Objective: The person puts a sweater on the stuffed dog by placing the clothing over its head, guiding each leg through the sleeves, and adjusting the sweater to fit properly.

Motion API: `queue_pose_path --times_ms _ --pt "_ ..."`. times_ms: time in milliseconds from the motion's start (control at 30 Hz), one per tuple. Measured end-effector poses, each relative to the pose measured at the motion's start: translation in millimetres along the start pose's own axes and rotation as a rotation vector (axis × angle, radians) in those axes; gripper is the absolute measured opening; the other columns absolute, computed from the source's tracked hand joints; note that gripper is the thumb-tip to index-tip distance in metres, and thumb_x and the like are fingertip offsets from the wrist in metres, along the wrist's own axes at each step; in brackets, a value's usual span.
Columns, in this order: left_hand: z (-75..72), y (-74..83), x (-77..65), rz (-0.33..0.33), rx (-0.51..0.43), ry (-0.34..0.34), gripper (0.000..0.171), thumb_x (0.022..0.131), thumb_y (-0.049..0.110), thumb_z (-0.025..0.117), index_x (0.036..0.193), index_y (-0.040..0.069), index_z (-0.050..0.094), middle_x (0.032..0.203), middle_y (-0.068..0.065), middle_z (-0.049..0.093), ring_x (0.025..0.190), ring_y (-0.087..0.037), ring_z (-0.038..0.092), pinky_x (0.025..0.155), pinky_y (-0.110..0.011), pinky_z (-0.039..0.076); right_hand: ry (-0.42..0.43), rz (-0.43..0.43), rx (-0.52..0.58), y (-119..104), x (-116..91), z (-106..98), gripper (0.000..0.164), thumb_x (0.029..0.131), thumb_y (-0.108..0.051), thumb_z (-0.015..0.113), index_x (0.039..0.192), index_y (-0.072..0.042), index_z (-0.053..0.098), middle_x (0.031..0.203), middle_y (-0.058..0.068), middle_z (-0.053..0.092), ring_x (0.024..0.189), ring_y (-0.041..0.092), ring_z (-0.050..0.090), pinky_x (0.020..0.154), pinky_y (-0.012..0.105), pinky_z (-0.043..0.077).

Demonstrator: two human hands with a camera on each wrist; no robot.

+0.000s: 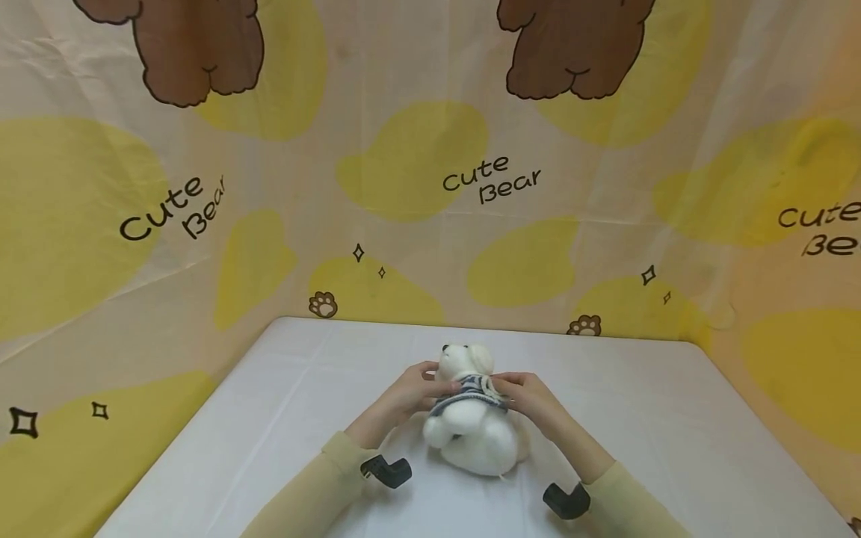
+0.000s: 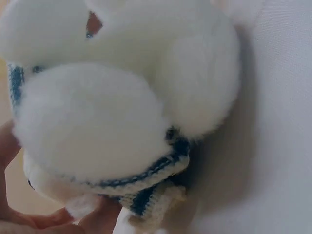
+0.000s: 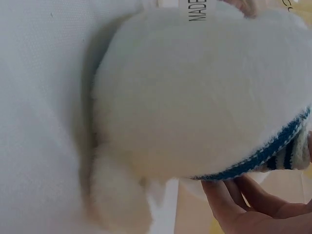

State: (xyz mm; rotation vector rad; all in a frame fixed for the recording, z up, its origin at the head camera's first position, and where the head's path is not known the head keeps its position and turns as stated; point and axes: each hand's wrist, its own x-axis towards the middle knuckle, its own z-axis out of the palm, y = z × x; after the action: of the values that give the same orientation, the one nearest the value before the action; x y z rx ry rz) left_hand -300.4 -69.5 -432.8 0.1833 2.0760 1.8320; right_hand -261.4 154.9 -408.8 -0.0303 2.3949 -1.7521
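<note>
A white fluffy plush bear [image 1: 471,441] sits on the white table, its head tipped toward the upper left. Round its upper body is a blue-and-white striped knitted garment [image 1: 464,394], with a pale cord [image 1: 495,390] at the right side. My left hand [image 1: 403,394] grips the bear from the left, thumb across the garment and fingers beside the head. On the other side my right hand [image 1: 537,397] holds the garment near the cord. White fur fills much of the left wrist view, where the garment hem [image 2: 146,175] crosses below a round furry limb [image 2: 92,122].
The white table [image 1: 646,418] has rounded far corners. Behind it hangs a cream curtain [image 1: 417,164] with yellow patches and bear prints. Black wrist pieces [image 1: 566,501] stick out at both cuffs. A printed tag [image 3: 197,12] shows on the bear in the right wrist view.
</note>
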Motion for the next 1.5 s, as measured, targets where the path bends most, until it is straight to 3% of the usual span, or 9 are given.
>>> queue_pose_path --times_ms 333,500,733,900,1000,1067,1133,1333,1500 --pt "17.0 -3.5 9.8 -0.010 -0.130 0.032 0.081 0.079 0.018 0.076 0.138 -0.009 0.027 0.117 -0.022 0.056 0.095 -0.023 0.066 0.084 -0.036 0.054 0.001 -0.006 -0.106 -8 11 -13 0.039 0.091 -0.028 0.059 0.120 -0.002 0.063 0.124 0.013 0.062 0.113 0.023 0.056 0.095 0.041 0.047" --pt "11.2 -4.9 6.0 -0.047 -0.075 0.004 0.079 0.080 0.020 0.075 0.137 -0.010 0.028 0.112 -0.020 0.062 0.092 -0.021 0.067 0.081 -0.036 0.055 -0.031 -0.027 -0.140 -8 9 -13 0.042 0.091 -0.034 0.060 0.121 -0.005 0.063 0.124 0.011 0.062 0.116 0.023 0.055 0.097 0.042 0.045" --pt "0.7 -6.3 3.1 -0.054 -0.131 -0.044 0.076 0.082 0.017 0.072 0.136 -0.013 0.028 0.108 -0.026 0.066 0.097 -0.028 0.068 0.084 -0.041 0.054 0.005 -0.014 -0.118 -4 6 -17 0.049 0.088 -0.040 0.063 0.124 -0.008 0.061 0.125 0.011 0.061 0.116 0.024 0.055 0.099 0.044 0.044" --pt "-4.0 -3.3 -3.3 -0.003 -0.026 0.098 0.068 0.081 0.019 0.074 0.132 -0.006 0.037 0.119 -0.027 0.058 0.100 -0.031 0.065 0.085 -0.040 0.054 0.020 -0.013 -0.078 -1 1 -23 0.063 0.088 -0.042 0.063 0.134 -0.001 0.049 0.132 0.020 0.054 0.119 0.030 0.055 0.098 0.042 0.046" --pt "-4.1 1.5 -7.3 0.065 0.065 0.231 0.056 0.077 0.023 0.077 0.119 0.000 0.048 0.112 -0.018 0.056 0.092 -0.023 0.061 0.078 -0.034 0.053 0.030 -0.049 -0.012 0 -5 -27 0.061 0.090 -0.033 0.062 0.135 0.004 0.044 0.132 0.025 0.052 0.118 0.032 0.056 0.097 0.041 0.047" --pt "-3.0 4.8 -9.3 0.122 0.104 0.262 0.046 0.076 0.024 0.078 0.108 0.003 0.054 0.102 -0.011 0.057 0.086 -0.019 0.057 0.072 -0.031 0.050 0.051 -0.077 0.011 0 -8 -30 0.054 0.089 -0.028 0.064 0.130 0.003 0.049 0.125 0.022 0.058 0.111 0.027 0.060 0.096 0.040 0.048" --pt "-1.2 8.0 -11.3 0.175 0.137 0.220 0.036 0.077 0.025 0.078 0.100 0.005 0.059 0.092 -0.006 0.060 0.080 -0.017 0.055 0.068 -0.030 0.047 0.061 -0.110 -0.001 1 -11 -33 0.046 0.088 -0.025 0.067 0.124 0.001 0.055 0.116 0.017 0.064 0.104 0.019 0.063 0.096 0.040 0.047" --pt "7.8 11.9 -17.8 0.271 0.231 -0.050 0.021 0.080 0.024 0.075 0.095 0.009 0.069 0.087 0.002 0.069 0.077 -0.011 0.059 0.065 -0.030 0.048 0.011 -0.157 -0.061 4 -15 -39 0.040 0.083 -0.020 0.073 0.114 0.000 0.060 0.101 0.009 0.071 0.093 0.010 0.064 0.093 0.038 0.048" --pt "15.1 14.1 -22.0 0.271 0.267 -0.097 0.020 0.081 0.024 0.074 0.094 0.009 0.071 0.091 0.001 0.068 0.078 -0.008 0.059 0.068 -0.035 0.050 -0.025 -0.219 -0.134 6 -13 -37 0.031 0.082 -0.021 0.073 0.105 -0.002 0.067 0.100 0.010 0.071 0.092 0.013 0.066 0.086 0.032 0.051"
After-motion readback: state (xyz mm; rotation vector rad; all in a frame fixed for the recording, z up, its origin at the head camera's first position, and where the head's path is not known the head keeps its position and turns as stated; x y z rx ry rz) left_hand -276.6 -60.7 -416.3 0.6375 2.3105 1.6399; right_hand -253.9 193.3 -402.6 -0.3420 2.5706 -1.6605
